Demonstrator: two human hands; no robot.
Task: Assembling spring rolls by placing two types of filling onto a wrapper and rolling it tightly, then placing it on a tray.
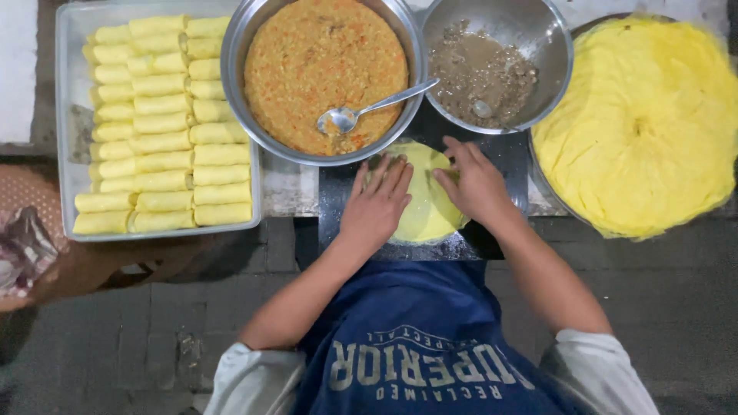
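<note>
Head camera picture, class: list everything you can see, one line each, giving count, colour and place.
Tray: one, clear, far left, holding the rolls.
Rolls: too many to count exactly, yellow, in rows in the tray.
Big bowl: one, metal, top centre, full of orange filling.
Spoon: one, metal, lying in the filling.
Small bowl: one, metal, top right of centre, with brown remains.
Stack of wrappers: one, yellow, far right.
Board: one, black, centre.
Wrapper: one, yellow, on the board.
Left hand: flat on the wrapper.
Right hand: fingers on the wrapper.
</note>
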